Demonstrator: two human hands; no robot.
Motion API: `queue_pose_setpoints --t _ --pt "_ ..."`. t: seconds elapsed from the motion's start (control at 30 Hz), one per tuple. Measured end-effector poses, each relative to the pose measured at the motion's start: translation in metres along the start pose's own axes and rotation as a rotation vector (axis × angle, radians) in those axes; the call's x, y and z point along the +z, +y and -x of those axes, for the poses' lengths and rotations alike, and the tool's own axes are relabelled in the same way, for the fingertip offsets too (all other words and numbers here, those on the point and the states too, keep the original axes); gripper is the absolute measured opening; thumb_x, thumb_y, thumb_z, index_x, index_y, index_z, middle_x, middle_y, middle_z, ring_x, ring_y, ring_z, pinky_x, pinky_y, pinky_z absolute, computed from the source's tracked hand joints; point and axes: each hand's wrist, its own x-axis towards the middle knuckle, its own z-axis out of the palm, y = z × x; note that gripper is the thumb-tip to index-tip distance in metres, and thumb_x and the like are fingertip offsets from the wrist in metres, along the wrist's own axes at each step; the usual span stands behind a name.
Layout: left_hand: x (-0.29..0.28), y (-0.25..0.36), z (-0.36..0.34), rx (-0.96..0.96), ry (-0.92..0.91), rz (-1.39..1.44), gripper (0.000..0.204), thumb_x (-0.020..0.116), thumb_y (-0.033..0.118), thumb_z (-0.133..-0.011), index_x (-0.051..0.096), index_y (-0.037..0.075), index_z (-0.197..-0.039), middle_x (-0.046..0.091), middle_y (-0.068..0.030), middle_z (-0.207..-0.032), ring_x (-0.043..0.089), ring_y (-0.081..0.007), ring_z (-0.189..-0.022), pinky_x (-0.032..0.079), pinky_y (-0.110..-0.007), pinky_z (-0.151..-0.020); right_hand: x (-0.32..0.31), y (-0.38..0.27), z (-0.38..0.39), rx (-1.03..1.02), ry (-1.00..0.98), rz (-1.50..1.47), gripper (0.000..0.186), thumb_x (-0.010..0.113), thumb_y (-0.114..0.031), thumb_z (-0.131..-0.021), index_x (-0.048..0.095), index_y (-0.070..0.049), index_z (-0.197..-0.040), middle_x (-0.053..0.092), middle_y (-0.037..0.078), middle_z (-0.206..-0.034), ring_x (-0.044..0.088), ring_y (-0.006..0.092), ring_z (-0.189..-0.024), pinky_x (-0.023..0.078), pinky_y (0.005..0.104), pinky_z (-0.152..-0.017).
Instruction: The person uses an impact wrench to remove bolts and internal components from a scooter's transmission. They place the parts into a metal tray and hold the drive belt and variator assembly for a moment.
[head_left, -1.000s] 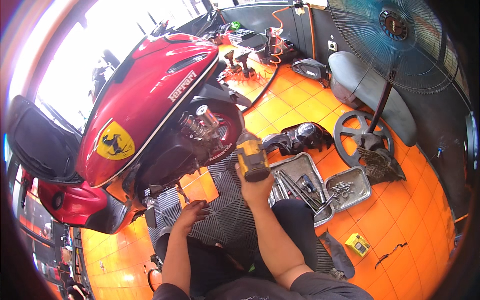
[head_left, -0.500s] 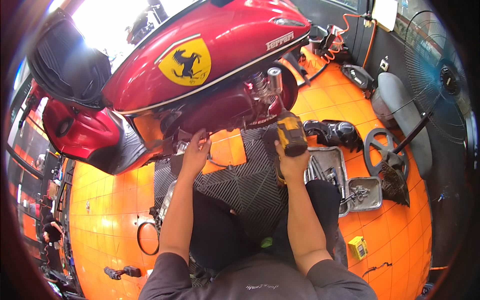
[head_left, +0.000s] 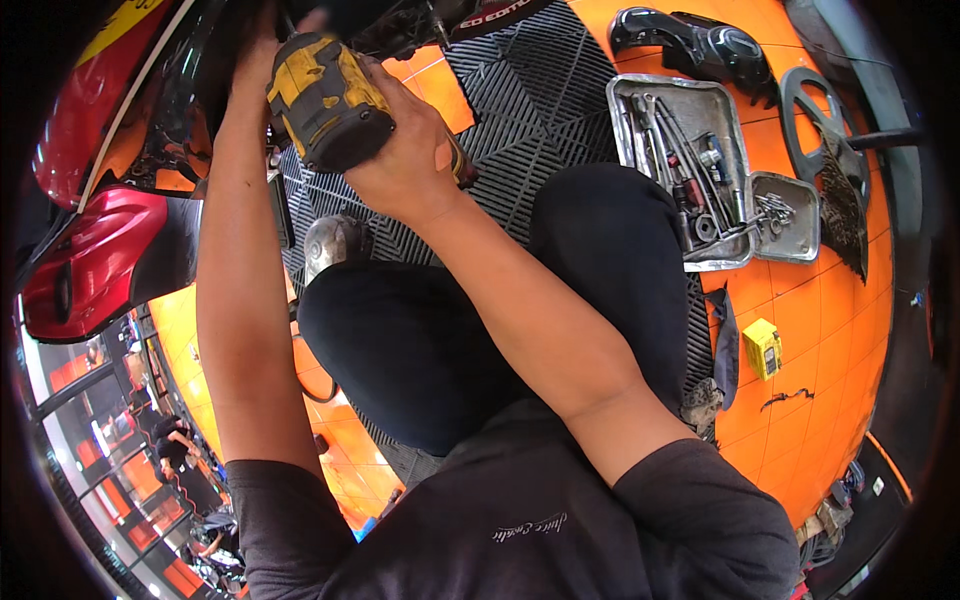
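My right hand [head_left: 415, 165] is wrapped around the grip of a yellow and black cordless impact driver [head_left: 325, 100]. The rear of its motor housing faces up toward me, and its front end is out of sight beneath the scooter's side. Just left of the driver my left hand [head_left: 258, 60] reaches up under the bodywork. Its fingers are hidden or blurred at the top edge, so what they touch does not show. The red scooter [head_left: 95, 265] fills the upper left, with dark, glossy lower panels close to my left forearm.
A black ribbed mat [head_left: 510, 120] lies on orange tiles under my bent knees. To the right are a metal tray [head_left: 622, 130] of tools, a smaller tray [head_left: 797, 240] of bolts, a black cover [head_left: 665, 40], a yellow box [head_left: 761, 350] and a grey wheel-shaped base [head_left: 795, 120].
My view has tipped down and closer. The impact driver has swung from upright at the scooter's rear to the left, beside my left hand, which has gone deeper under the bodywork.
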Motion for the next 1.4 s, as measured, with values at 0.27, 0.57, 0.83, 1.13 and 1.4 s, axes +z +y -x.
queue_pose_setpoints --t 0.27,0.57,0.83,1.13,1.4 --pt "-0.024 0.032 -0.011 -0.084 -0.133 0.063 0.086 0.071 0.039 -0.079 0.030 0.003 -0.146 0.034 -0.0244 -0.147 0.031 -0.0363 -0.138 0.024 -0.039 -0.114 0.028 0.025 -0.016 -0.081 0.031 0.106 0.074 0.080 -0.024 -0.068 0.048 0.007 -0.126 0.061 0.023 -0.118 0.062 0.0359 -0.106 0.051 0.0367 -0.090" --pt "-0.018 0.032 -0.022 -0.089 -0.126 0.080 0.086 0.070 0.040 -0.079 0.030 0.003 -0.146 0.035 -0.0244 -0.147 0.032 -0.0363 -0.138 0.024 -0.039 -0.114 0.030 0.045 -0.029 -0.128 0.072 0.074 0.074 0.080 -0.025 -0.068 0.047 0.003 -0.129 0.061 0.021 -0.119 0.062 0.0356 -0.106 0.051 0.0367 -0.089" --pt "-0.023 0.031 -0.008 -0.087 -0.088 0.047 0.085 0.069 0.041 -0.080 0.031 0.003 -0.146 0.036 -0.0245 -0.146 0.033 -0.0363 -0.137 0.025 -0.039 -0.114 0.037 0.033 -0.029 0.058 -0.146 0.244 0.054 0.076 -0.024 -0.072 0.059 -0.005 -0.120 0.065 0.013 -0.113 0.062 0.0307 -0.106 0.048 0.0378 -0.092" --pt "0.008 0.001 0.026 -0.287 -0.202 0.114 0.085 0.068 0.043 -0.081 0.031 0.003 -0.146 0.036 -0.0246 -0.146 0.033 -0.0363 -0.137 0.025 -0.039 -0.113 0.016 0.010 -0.044 0.117 -0.243 0.282 0.044 0.063 -0.025 -0.085 0.055 -0.001 -0.121 0.064 0.012 -0.111 0.063 0.0253 -0.100 0.050 0.0351 -0.089" --pt "0.017 -0.032 0.009 -0.394 -0.396 0.147 0.085 0.067 0.044 -0.081 0.031 0.003 -0.146 0.037 -0.0247 -0.145 0.034 -0.0363 -0.136 0.026 -0.039 -0.113 0.035 0.014 -0.035 0.060 -0.108 0.163 0.065 0.073 -0.017 -0.075 0.047 0.004 -0.130 0.060 0.021 -0.122 0.061 0.0348 -0.110 0.048 0.0381 -0.094"
